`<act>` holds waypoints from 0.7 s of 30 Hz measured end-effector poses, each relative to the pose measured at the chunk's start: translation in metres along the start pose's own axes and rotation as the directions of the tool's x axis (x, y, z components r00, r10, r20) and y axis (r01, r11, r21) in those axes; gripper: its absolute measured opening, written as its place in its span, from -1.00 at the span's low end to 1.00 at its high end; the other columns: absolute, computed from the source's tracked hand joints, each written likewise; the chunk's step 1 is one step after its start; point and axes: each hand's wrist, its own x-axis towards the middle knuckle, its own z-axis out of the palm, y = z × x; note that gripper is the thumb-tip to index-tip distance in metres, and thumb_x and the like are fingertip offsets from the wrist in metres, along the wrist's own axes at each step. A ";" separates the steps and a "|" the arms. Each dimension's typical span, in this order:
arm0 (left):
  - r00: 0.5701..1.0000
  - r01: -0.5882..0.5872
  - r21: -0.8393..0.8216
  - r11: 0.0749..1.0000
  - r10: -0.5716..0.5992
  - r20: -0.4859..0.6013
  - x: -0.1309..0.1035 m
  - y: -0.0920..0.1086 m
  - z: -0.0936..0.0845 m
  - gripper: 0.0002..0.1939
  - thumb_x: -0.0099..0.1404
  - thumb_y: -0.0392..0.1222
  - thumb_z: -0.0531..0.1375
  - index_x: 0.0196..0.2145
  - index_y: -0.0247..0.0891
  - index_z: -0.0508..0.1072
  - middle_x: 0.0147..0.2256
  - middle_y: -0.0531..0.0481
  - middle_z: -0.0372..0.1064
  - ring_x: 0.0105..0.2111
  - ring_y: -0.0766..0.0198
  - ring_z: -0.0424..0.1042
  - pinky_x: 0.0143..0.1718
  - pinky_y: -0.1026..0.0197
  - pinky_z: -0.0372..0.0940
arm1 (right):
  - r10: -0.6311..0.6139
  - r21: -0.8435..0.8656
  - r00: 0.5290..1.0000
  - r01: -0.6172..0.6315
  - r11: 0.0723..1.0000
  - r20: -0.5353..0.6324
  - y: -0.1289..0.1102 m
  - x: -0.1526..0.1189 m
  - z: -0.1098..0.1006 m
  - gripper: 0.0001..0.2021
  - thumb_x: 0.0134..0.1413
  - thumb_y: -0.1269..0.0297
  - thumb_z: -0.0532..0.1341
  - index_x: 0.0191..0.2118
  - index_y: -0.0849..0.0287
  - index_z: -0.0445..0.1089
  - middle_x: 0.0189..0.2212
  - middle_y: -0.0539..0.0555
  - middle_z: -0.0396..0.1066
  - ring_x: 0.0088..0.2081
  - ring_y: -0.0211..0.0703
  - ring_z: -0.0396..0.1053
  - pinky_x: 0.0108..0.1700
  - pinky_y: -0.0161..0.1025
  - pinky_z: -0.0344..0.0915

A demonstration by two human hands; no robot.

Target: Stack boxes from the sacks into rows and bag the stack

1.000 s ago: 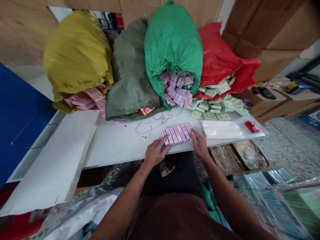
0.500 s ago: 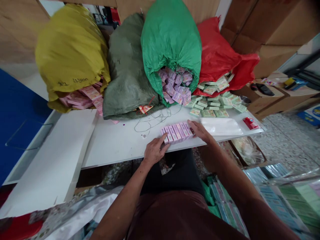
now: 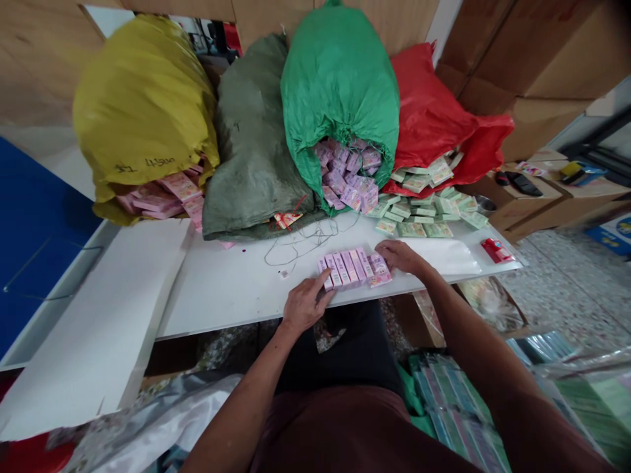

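Note:
A row of small purple boxes stands side by side near the table's front edge. My left hand grips the row's left end, its index finger over the leftmost box and its thumb at the near side. At the other end, one purple box leans over with its printed face turned up. My right hand is closed at that box's far right corner, with bent fingers; the fingertips are partly hidden. Behind the row, more purple boxes spill from the mouth of a green sack.
Along the back stand a yellow sack, a grey-green sack and a red sack. Green boxes lie loose at the right. Clear plastic bags and a red packet lie near the right edge. Thin string trails behind the row.
The rightmost purple box has tipped over to the right. My right hand has shifted slightly right and its fingers have curled. My left hand stays at the left end.

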 end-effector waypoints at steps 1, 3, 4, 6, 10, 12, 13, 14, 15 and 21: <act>1.000 -0.001 0.000 1.000 0.001 0.000 0.000 0.000 0.001 -0.39 0.56 0.08 0.12 0.45 -0.12 0.19 -0.11 -0.12 0.57 -0.10 0.07 0.54 -0.01 0.06 0.44 | 0.020 -0.003 1.000 -0.020 1.000 0.004 0.002 -0.003 -0.004 -0.65 0.24 0.00 0.13 -0.20 0.16 0.52 -0.42 0.04 0.53 -0.45 -0.14 0.45 -0.38 -0.24 0.39; 1.000 -0.001 0.002 1.000 0.001 0.000 0.000 -0.001 0.001 -0.40 0.56 0.08 0.12 0.44 -0.13 0.19 -0.11 -0.12 0.56 -0.10 0.07 0.53 -0.01 0.05 0.44 | 0.046 -0.012 0.999 -0.047 0.999 -0.022 0.004 -0.008 -0.014 -0.70 0.20 0.05 0.18 -0.19 0.16 0.52 -0.46 0.04 0.52 -0.48 -0.12 0.47 -0.41 -0.24 0.40; 1.000 -0.001 0.004 1.000 0.001 0.001 0.000 -0.001 0.001 -0.40 0.56 0.08 0.12 0.44 -0.14 0.20 -0.11 -0.12 0.56 -0.10 0.07 0.53 -0.01 0.05 0.44 | 0.053 -0.004 0.997 -0.053 0.999 -0.056 0.004 -0.011 -0.018 -0.71 0.18 0.07 0.20 -0.19 0.17 0.52 -0.48 0.04 0.52 -0.48 -0.11 0.48 -0.40 -0.23 0.41; 1.000 -0.001 0.010 1.000 0.001 0.002 0.000 0.000 0.001 -0.40 0.56 0.08 0.12 0.44 -0.15 0.21 -0.13 -0.12 0.56 -0.11 0.07 0.53 -0.02 0.05 0.44 | 0.058 0.043 0.986 -0.052 0.998 -0.159 0.005 -0.018 -0.026 -0.71 0.14 0.08 0.25 -0.16 0.18 0.52 -0.48 0.05 0.54 -0.47 -0.09 0.50 -0.38 -0.19 0.45; 1.000 0.001 0.012 1.000 -0.001 0.001 0.000 0.001 -0.001 -0.40 0.56 0.07 0.12 0.45 -0.13 0.20 -0.17 -0.10 0.55 -0.14 0.08 0.53 -0.05 0.06 0.44 | 0.074 0.220 0.881 0.034 0.975 -0.467 0.006 -0.033 -0.021 -0.66 0.10 0.01 0.35 -0.16 0.19 0.51 -0.36 0.09 0.57 -0.36 -0.05 0.54 -0.24 -0.09 0.54; 1.000 -0.002 0.010 1.000 0.002 -0.012 0.000 0.001 -0.001 -0.39 0.56 0.06 0.13 0.46 -0.12 0.19 -0.18 -0.09 0.55 -0.14 0.08 0.53 -0.05 0.06 0.44 | 0.110 0.311 0.784 0.110 0.944 -0.610 0.006 -0.045 -0.001 -0.64 0.11 -0.04 0.36 -0.19 0.17 0.48 -0.34 0.08 0.55 -0.31 -0.05 0.55 -0.16 -0.05 0.56; 1.000 -0.003 0.009 1.000 0.003 -0.019 0.000 0.001 0.000 -0.39 0.56 0.06 0.13 0.46 -0.12 0.19 -0.18 -0.09 0.55 -0.15 0.08 0.53 -0.05 0.07 0.44 | 0.132 0.349 0.750 0.138 0.927 -0.648 0.007 -0.051 0.012 -0.63 0.11 -0.06 0.36 -0.18 0.16 0.46 -0.34 0.07 0.54 -0.30 -0.06 0.55 -0.13 -0.04 0.56; 1.000 -0.005 0.007 1.000 0.005 -0.023 0.000 0.001 0.000 -0.39 0.55 0.06 0.14 0.46 -0.11 0.19 -0.17 -0.09 0.55 -0.14 0.08 0.54 -0.05 0.07 0.44 | 0.150 0.377 0.734 0.154 0.913 -0.662 0.008 -0.058 0.026 -0.62 0.12 -0.06 0.37 -0.16 0.15 0.44 -0.34 0.07 0.54 -0.29 -0.06 0.55 -0.11 -0.03 0.55; 1.000 -0.006 0.006 1.000 0.006 -0.025 0.000 0.001 0.000 -0.39 0.55 0.06 0.14 0.46 -0.11 0.19 -0.16 -0.09 0.56 -0.14 0.08 0.54 -0.04 0.07 0.44 | 0.160 0.393 0.736 0.154 0.907 -0.658 0.009 -0.065 0.040 -0.62 0.11 -0.06 0.37 -0.14 0.14 0.42 -0.33 0.07 0.54 -0.27 -0.06 0.55 -0.10 -0.03 0.55; 1.000 -0.011 0.012 1.000 0.011 -0.012 0.000 -0.001 0.001 -0.40 0.55 0.06 0.15 0.44 -0.12 0.21 -0.13 -0.10 0.58 -0.11 0.07 0.55 -0.02 0.05 0.45 | 0.065 0.263 0.820 0.106 0.959 -0.569 0.026 -0.093 0.083 -0.56 0.10 0.08 0.35 0.05 0.09 0.28 -0.07 0.20 0.53 -0.08 0.01 0.57 0.04 0.05 0.53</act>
